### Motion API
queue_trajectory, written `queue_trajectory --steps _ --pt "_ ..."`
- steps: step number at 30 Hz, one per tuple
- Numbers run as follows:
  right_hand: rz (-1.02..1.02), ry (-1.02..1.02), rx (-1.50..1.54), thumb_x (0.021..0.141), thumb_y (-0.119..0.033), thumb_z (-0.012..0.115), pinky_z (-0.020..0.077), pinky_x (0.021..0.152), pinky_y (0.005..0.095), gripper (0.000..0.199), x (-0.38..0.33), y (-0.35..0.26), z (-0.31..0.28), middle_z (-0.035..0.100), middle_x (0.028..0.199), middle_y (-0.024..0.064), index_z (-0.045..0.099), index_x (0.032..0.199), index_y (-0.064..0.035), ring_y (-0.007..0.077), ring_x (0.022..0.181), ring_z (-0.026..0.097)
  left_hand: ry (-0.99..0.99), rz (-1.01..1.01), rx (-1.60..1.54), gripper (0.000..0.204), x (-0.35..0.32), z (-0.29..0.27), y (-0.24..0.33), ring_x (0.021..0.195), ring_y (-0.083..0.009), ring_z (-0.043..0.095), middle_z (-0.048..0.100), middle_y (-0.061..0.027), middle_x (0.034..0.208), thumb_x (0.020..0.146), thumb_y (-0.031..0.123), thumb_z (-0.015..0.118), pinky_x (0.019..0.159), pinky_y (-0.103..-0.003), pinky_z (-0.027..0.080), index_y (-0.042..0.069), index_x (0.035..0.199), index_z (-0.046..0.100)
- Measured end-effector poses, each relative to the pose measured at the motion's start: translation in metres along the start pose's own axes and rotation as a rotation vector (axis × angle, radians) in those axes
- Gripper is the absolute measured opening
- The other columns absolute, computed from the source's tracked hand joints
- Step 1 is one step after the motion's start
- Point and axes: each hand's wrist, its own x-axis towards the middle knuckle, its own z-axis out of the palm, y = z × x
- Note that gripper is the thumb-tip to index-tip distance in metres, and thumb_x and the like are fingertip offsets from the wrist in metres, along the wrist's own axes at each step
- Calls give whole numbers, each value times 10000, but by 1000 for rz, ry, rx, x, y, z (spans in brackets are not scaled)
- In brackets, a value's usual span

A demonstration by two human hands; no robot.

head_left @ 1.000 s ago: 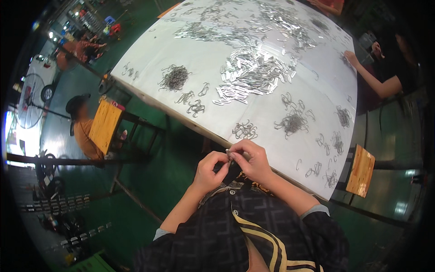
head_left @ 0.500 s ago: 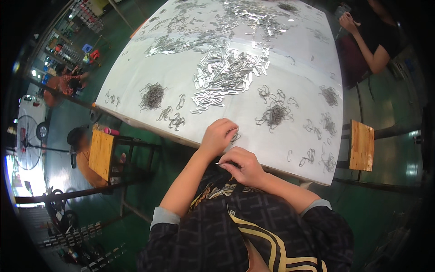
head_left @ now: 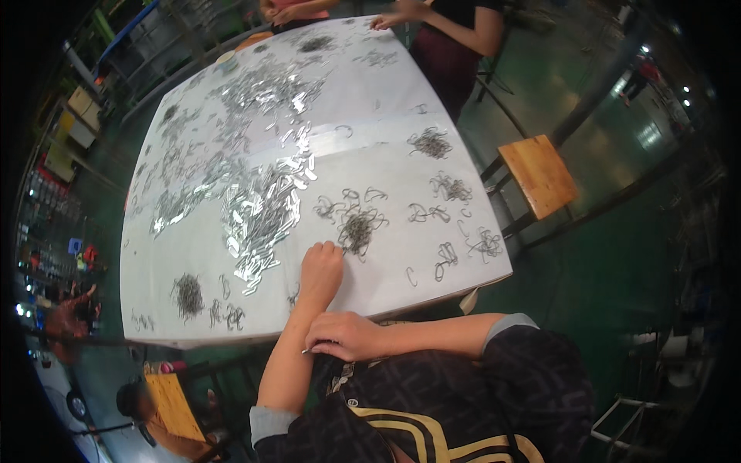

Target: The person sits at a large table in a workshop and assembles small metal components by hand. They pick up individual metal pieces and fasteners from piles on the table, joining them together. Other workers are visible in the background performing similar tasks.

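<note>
- Our left hand [head_left: 321,274] reaches over the table [head_left: 150,270] at the centre of the frame, knuckles up, beside a pile of dark wire hooks [head_left: 359,231]; its fingertips are mostly hidden, so we cannot tell whether they grasp anything.
- Our right hand [head_left: 343,336] sits lower, at the table's near edge by our left forearm, pinching a small metal piece [head_left: 306,351].
- We see silver strips [head_left: 262,220] heaped left of the hooks, and a dense dark heap [head_left: 188,295] at the table's lower left.
- A co-worker's hand [head_left: 386,21] rests at the table's far edge, top of the frame.
- A wooden stool [head_left: 538,176] stands right of the table.
</note>
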Motion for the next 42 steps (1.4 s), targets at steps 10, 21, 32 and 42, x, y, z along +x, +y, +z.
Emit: queue_trajectory --steps 10,21,32,42 --pt "33 -54 12 804 -50 695 476 704 387 108 -1 -7 4 627 832 79 630 890 -58 290 790 598 -4 -249 -16 50 -25 -12 -35 811 -268 564 565 -91 833 752 17 576 687 -382 471 50 785 593" --pt "51 -93 28 805 -59 692 473 705 389 107 5 -8 8 624 830 72 631 893 -60 286 792 596 -24 -90 -9 27 -30 -16 -27 820 -274 558 560 -91 815 750 10 611 712 -366 507 30 756 593" --pt "83 -65 15 799 -41 690 475 694 387 105 1 -5 4 628 836 87 641 892 -47 292 787 594 -25 -447 -681 74 -30 -33 -41 758 -216 588 625 -108 829 912 70 569 683 -327 485 3 944 574" --pt "134 -92 -3 800 -30 696 478 672 373 100 3 -7 4 623 812 89 647 886 -43 281 763 595 60 -702 -1532 85 -41 -58 -47 650 -104 571 645 -86 800 919 77 607 580 -235 473 -2 939 588"
